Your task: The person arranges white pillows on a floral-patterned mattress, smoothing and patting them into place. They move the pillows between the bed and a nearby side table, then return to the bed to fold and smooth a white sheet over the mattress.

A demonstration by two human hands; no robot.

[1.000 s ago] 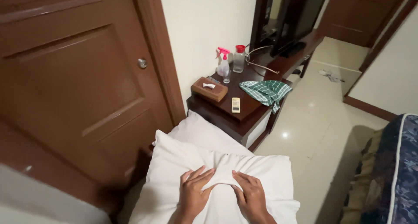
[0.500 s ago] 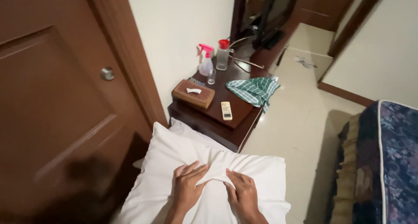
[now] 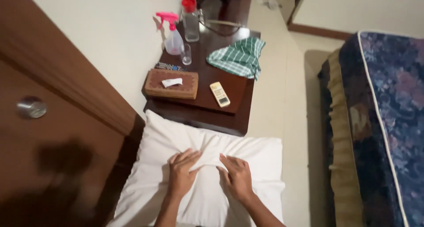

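Pillow (image 3: pixel 154 165): white, long axis left-right, far edge by dark cabinet (image 3: pixel 198 116).
Left hand (image 3: pixel 182 174): flat, pinching centre fold.
Right hand (image 3: pixel 236 177): flat, pinching same fold.

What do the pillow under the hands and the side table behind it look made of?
Pillow: soft white woven fabric, probably cotton, matte, creasing under both hands. Side table: dark brown wood or veneer, glossy, since its top reflects light.
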